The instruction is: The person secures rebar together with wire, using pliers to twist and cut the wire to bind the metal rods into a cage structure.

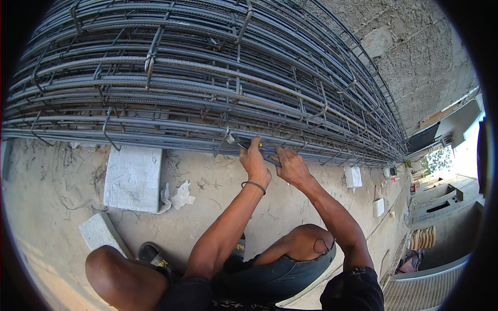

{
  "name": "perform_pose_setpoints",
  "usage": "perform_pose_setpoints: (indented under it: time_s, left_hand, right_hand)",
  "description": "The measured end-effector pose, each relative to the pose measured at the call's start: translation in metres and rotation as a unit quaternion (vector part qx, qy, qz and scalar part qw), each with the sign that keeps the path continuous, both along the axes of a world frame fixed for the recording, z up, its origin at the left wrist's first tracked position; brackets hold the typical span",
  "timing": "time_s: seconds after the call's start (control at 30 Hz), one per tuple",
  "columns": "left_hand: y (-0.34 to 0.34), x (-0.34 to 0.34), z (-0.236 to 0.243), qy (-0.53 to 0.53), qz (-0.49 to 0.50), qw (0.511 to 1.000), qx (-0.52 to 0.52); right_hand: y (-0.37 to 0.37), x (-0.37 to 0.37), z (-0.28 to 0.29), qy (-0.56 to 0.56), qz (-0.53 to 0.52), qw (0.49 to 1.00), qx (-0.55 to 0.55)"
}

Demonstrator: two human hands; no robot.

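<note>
My left hand (254, 163) is closed around dark-handled pincers (268, 160) with a small yellow spot near the pivot. Close on its right, my right hand (292, 168) has its fingers curled over the handle end of the same pincers. The tool's head points left, up against a tie point (230, 138) on the lowest bars of a large rebar cage (207, 93). Whether the jaws grip a wire there is too small to tell. Long ribbed bars and bent stirrups (110, 127) make up the stacked cage in front of me.
A pale block (134, 181) lies under the cage at left, with crumpled white paper (182, 195) beside it. Another block (101, 231) is near my knee. Bits of wire litter the concrete floor (207, 189). A rough wall (415, 62) rises behind the cage at right.
</note>
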State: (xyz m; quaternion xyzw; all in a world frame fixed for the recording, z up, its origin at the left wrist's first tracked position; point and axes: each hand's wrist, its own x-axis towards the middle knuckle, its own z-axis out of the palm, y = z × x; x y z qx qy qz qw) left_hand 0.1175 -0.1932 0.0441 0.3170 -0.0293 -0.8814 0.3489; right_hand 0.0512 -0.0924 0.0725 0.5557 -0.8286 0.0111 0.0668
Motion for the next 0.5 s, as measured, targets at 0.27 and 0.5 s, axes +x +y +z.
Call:
perform_pose_setpoints:
  time_s: [0.27, 0.5]
  left_hand:
    - [0.0, 0.023, -0.002, 0.107, -0.104, 0.988, 0.045]
    - [-0.004, 0.041, -0.017, 0.219, -0.189, 0.957, 0.027]
  right_hand:
    - [0.011, 0.064, 0.046, -0.081, -0.033, 0.996, 0.001]
    - [0.003, 0.032, 0.032, -0.75, -0.172, 0.632, 0.098]
